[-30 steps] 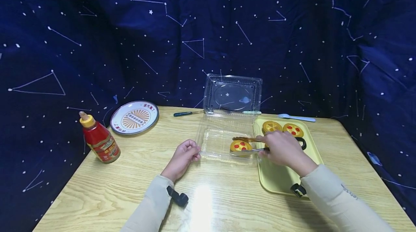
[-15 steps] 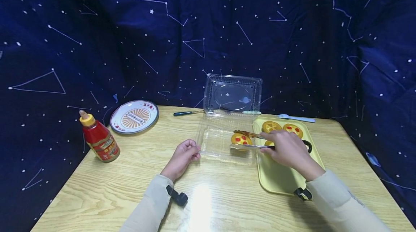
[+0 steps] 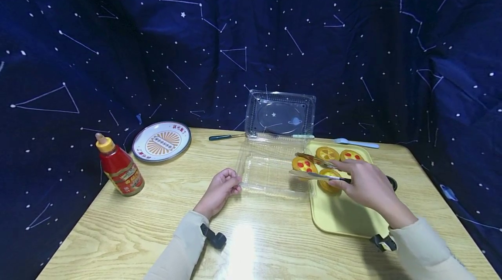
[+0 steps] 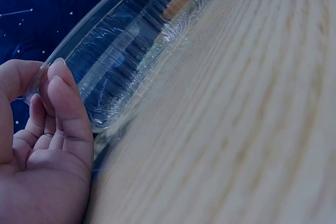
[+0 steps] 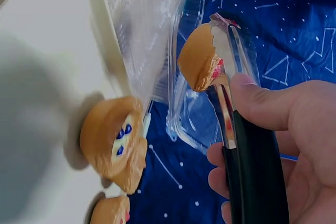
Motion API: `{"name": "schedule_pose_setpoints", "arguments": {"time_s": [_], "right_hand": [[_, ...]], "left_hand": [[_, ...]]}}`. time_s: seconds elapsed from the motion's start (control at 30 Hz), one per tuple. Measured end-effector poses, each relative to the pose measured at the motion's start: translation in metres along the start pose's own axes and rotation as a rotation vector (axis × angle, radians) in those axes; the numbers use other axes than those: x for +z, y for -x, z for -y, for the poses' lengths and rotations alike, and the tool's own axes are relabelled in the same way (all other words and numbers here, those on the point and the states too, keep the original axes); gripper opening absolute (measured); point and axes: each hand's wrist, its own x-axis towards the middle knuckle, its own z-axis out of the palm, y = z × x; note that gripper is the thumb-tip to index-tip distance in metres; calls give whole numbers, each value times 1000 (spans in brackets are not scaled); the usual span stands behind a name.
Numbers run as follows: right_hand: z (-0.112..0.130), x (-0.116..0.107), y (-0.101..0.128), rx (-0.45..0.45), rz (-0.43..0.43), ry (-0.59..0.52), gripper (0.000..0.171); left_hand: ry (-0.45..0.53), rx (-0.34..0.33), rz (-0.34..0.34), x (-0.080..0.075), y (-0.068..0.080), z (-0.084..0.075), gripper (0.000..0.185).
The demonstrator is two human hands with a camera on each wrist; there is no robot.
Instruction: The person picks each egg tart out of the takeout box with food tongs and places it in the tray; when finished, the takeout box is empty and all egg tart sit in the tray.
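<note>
Gripping tongs [image 3: 313, 167] that clamp a tart [image 3: 304, 164], the right hand [image 3: 366, 184] hovers at the box's [image 3: 266, 171] right edge, while the left hand [image 3: 219, 188] pinches its left corner.

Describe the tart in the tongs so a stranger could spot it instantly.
Find the yellow tray at the table's right. At its left edge, by the clear box, the right hand holds tongs. The tart with red dots is the only one lifted, clamped between them.
</note>
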Motion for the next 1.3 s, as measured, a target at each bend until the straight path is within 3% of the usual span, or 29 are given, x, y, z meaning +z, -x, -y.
{"name": "schedule_pose_setpoints", "arguments": {"time_s": [0.57,1.3], "right_hand": [[-36,-21,35,85,-88,11,58],[-83,-15,78,199,-130,5,60]], "left_hand": [[15,7,2,1,0,0,13],[9,9,14,-2,-2,2,12]]}}
